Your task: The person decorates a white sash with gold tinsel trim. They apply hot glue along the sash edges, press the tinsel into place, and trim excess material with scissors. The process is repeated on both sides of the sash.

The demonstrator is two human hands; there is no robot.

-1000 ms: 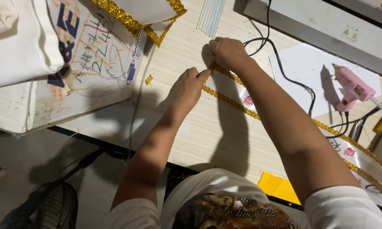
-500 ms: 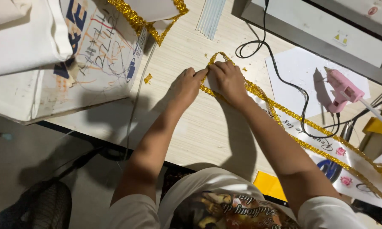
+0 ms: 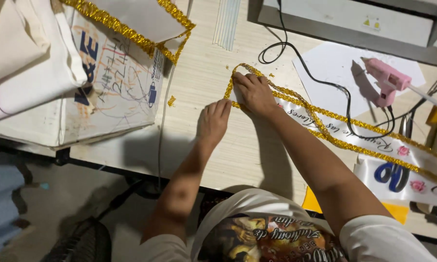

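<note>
Pressing flat, both hands, left hand (image 3: pixel 213 121) and right hand (image 3: pixel 255 93), pin the sash (image 3: pixel 347 133).

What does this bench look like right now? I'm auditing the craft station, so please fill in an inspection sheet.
Surface: light wood-grain table, gold glitter flecks scattered on it.
Job's things: white sash edged with gold glitter trim, its pointed end flat under both hands.
Clutter: pink hot glue gun on white paper; glue sticks; scribbled white box; second gold-trimmed piece.
Grips: left hand flat, fingertips at the sash tip; right hand pressing the trim; neither closed on anything.
Cables: black cord looping across the paper and over the sash.
Surroundings: grey metal unit behind; dark floor below.
</note>
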